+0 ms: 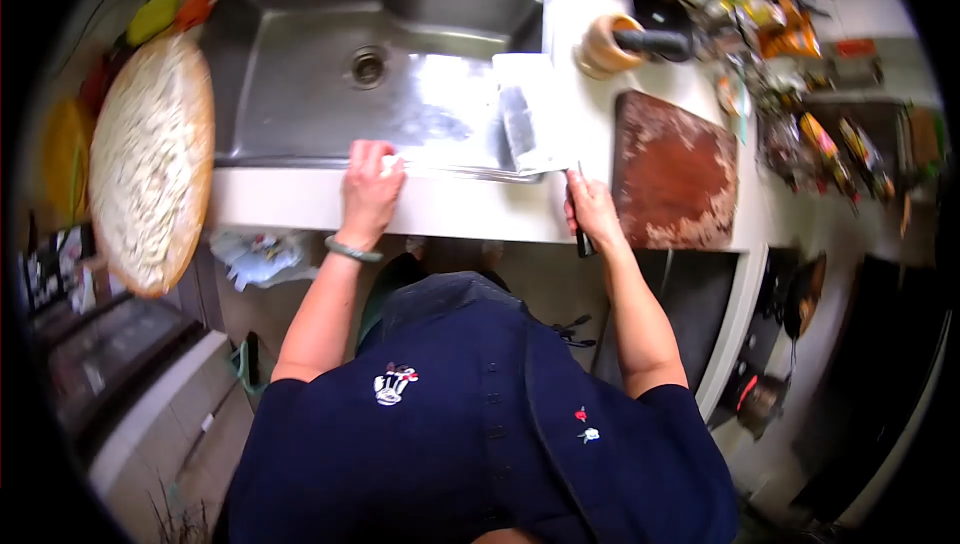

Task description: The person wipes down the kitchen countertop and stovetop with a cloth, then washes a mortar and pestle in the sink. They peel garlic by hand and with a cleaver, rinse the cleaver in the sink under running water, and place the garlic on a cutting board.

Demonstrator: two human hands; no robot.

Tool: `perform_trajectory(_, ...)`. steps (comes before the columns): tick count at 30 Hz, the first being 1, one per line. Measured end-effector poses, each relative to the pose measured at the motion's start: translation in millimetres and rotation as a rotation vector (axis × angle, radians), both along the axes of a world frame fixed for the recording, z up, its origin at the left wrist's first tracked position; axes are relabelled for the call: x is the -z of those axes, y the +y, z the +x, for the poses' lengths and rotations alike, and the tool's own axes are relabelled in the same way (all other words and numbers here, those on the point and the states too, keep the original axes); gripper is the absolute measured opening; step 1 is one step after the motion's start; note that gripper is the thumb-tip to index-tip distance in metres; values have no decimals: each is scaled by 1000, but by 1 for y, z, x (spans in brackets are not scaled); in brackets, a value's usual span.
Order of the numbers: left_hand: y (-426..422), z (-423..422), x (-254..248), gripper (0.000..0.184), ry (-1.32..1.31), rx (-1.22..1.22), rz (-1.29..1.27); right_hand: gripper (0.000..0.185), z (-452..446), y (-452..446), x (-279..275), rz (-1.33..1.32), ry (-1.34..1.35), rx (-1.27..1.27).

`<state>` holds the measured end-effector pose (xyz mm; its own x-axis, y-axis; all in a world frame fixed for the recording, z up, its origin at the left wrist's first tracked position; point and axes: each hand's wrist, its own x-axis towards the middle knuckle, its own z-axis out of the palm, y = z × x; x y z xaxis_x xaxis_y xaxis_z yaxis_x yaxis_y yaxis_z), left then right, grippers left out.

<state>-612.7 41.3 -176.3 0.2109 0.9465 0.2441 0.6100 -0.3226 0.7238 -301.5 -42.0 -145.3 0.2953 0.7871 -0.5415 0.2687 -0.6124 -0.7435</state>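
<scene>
My right hand is closed around the black handle of a cleaver. The broad, shiny blade reaches over the right rim of the steel sink. At the sink's front edge, my left hand has its fingers curled; a small white bit shows by the fingertips, too blurred to name. A green bangle circles my left wrist. To the right of the cleaver lies a worn, reddish-brown cutting board on the counter.
At the left is a large round tray covered with pale pieces. A wooden mortar with a dark pestle stands behind the board. Bottles and packets crowd the back right. A plastic bag hangs below the counter.
</scene>
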Motion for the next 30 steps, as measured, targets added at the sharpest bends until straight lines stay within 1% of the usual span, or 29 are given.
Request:
perform_trajectory(2, 5, -6, 10, 16, -96, -5, 21, 42, -16, 33, 8, 40, 43, -20)
perform_trajectory(4, 2, 0, 2, 19, -557, -89, -612, 42, -27, 67, 6, 86, -26, -155)
perform_trajectory(5, 3, 2, 14, 20, -693, -79, -717, 42, -32, 84, 2, 100, -39, -189)
perform_trajectory(6, 5, 4, 17, 20, -832, -60, -820, 42, -34, 101, 2, 110, -118, -258)
perform_trajectory(9, 6, 9, 12, 15, -948, 12, -963, 42, -38, 153, -12, 140, -443, -482)
perform_trajectory(11, 6, 11, 15, 13, -977, 26, -977, 46, -34, 192, -16, 192, -700, -616)
perform_trajectory(12, 6, 12, 15, 13, -996, 36, -983, 47, -37, 213, -23, 245, -783, -704)
perform_trajectory(14, 7, 14, 12, 13, -993, 17, -969, 50, -32, 254, -11, 548, -781, -752)
perform_trajectory(16, 12, 16, 12, 13, -990, -13, -957, 62, -42, 297, -24, 336, -888, -876)
perform_trajectory(18, 11, 18, 14, 13, -998, -34, -930, 77, -29, 334, 1, 685, -931, -833)
perform_trajectory(19, 12, 18, 11, 14, -981, -60, -918, 84, -33, 350, -7, 443, -896, -893)
perform_trajectory(20, 13, 18, 9, 14, -984, -87, -906, 85, -31, 366, 2, 518, -960, -944)
perform_trajectory(22, 13, 16, 7, 15, -1007, -116, -898, 85, -34, 378, 5, 471, -1046, -964)
perform_trajectory(23, 14, 16, 8, 15, -1037, -132, -910, 84, -33, 378, 7, 508, -1039, -960)
perform_trajectory(27, 27, 17, 14, 15, -1067, -206, -870, 79, -27, 373, 15, 470, -966, -980)
perform_trajectory(29, 31, 19, 13, 15, -1109, -235, -849, 73, -22, 358, 30, 464, -737, -876)
perform_trajectory(30, 32, 20, 12, 15, -1143, -255, -831, 64, -43, 328, 2, 346, -698, -846)
